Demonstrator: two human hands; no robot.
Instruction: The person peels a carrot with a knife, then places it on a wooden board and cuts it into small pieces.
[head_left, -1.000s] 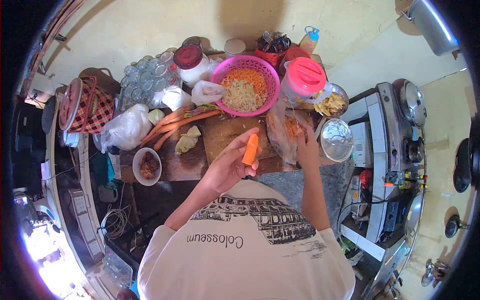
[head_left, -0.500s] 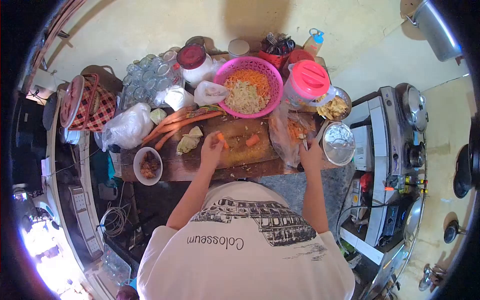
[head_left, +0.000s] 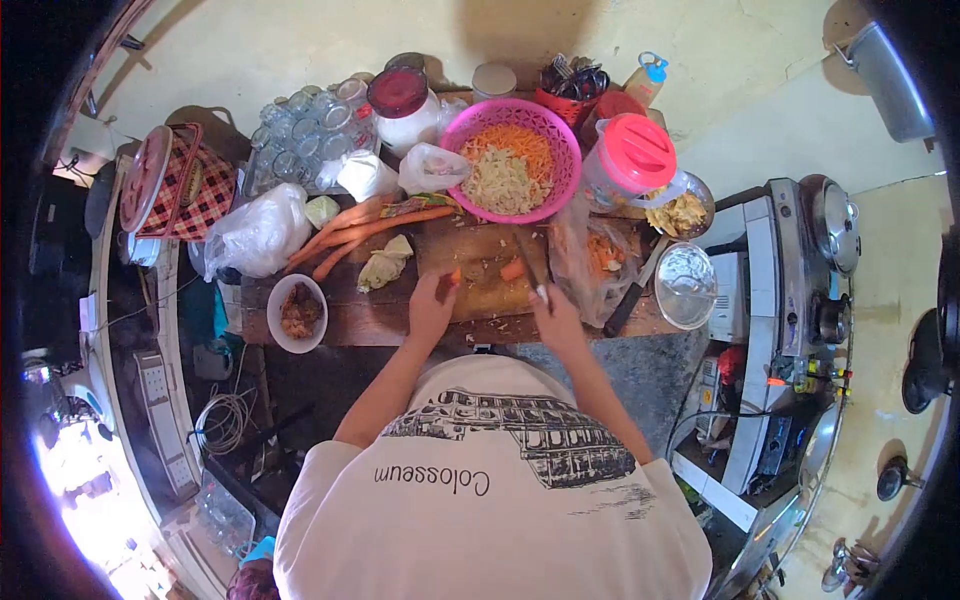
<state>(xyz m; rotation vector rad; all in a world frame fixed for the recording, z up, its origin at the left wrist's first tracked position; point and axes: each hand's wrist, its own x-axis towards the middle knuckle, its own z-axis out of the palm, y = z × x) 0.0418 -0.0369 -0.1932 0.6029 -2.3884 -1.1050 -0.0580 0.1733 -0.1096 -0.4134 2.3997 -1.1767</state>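
Observation:
My left hand (head_left: 432,305) is closed round a small piece of carrot (head_left: 456,275) at the left side of the wooden cutting board (head_left: 485,292). In my right hand (head_left: 555,312) is a knife (head_left: 529,262), its blade pointing away from me over the board. Just left of the blade lies another carrot piece (head_left: 512,269). Small scraps are scattered on the board. Beyond it stands a pink basket (head_left: 571,165) with shredded carrot and pale shreds.
Whole carrots (head_left: 370,230), a cabbage piece (head_left: 385,264) and a white bowl (head_left: 297,341) are on the left. A plastic bag (head_left: 590,270), a black-handled knife (head_left: 624,309), a clear-lidded container (head_left: 686,286) and a pink-lidded jug (head_left: 637,155) are on the right.
My right hand has moved left from beside the plastic bag to the board, now with a knife in it. My left hand still has the carrot piece. The view has shifted slightly.

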